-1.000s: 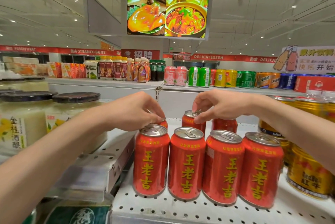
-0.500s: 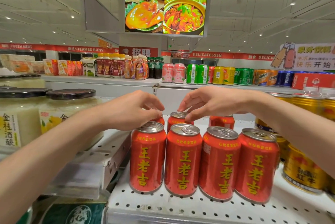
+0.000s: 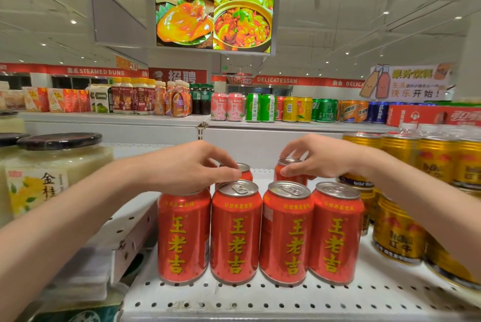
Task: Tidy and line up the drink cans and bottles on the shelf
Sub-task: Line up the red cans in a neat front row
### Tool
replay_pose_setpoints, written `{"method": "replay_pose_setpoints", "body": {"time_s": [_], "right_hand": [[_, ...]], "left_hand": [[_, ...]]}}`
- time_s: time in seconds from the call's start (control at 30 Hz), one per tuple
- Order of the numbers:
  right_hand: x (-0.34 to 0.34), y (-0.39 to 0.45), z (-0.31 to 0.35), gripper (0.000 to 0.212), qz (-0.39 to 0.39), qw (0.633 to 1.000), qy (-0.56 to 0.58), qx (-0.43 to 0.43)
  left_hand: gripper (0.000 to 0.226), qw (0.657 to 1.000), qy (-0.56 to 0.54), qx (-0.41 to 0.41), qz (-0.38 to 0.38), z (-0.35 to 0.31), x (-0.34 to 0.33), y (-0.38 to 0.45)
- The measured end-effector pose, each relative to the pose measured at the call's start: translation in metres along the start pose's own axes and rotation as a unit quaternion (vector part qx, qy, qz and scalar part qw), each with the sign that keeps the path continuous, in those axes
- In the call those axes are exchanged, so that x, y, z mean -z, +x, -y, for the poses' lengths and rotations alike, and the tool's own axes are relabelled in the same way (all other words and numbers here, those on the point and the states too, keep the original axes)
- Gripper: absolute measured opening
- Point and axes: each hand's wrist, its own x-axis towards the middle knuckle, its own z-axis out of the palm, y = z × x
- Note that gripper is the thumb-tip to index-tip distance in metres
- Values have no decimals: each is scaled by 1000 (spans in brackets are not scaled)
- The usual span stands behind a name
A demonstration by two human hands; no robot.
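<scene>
Four red herbal-tea cans (image 3: pixel 235 233) stand side by side at the front of a white perforated shelf (image 3: pixel 260 303). Two more red cans show in the row behind them. My left hand (image 3: pixel 192 165) reaches over the leftmost front can, its thumb and fingertips pinching the rim of the rear left can (image 3: pixel 244 168). My right hand (image 3: pixel 320 157) comes in from the right, with its fingers closed over the top of the rear right can (image 3: pixel 289 174). Anything under my left palm is hidden.
Gold Red Bull cans (image 3: pixel 398 238) crowd the shelf's right side, stacked two high. Large pale jars with black lids (image 3: pixel 59 163) stand on the left, beyond a raised white shelf edge (image 3: pixel 125 238). A farther shelf (image 3: pixel 234 123) carries bottles and coloured cans.
My right hand left the middle rear can and now holds the rear can farther right. My left fingertips shifted right onto the middle rear can. The view drifted right.
</scene>
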Motion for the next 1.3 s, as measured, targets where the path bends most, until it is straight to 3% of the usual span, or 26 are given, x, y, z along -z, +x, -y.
{"method": "replay_pose_setpoints", "body": {"time_s": [0.37,0.53,0.63,0.73,0.9,1.1,1.3], "right_hand": [[0,6,8,42,103,966,217,92],[-1,0,18,49,60,984,161,50],[-3,-1,18,41,50,982,165,71],[1,-4,9,32,85,973,196,90],[1,-6,4,36,130,952,257,103],[2,-12,13,32,71,971,217,69],[2,-17,12,29,39,977,196,81]], "left_hand": [[34,1000,-17,-3,-17,3,-4,0],[36,1000,-13,-2,-17,4,-4,-1],[37,1000,-12,-1,-18,4,-4,-1],[36,1000,-16,-1,-19,5,-5,0],[34,999,-27,-6,-22,7,-5,1],[31,1000,-12,-13,-22,5,1,10],[47,999,42,-28,16,4,0,37]]}}
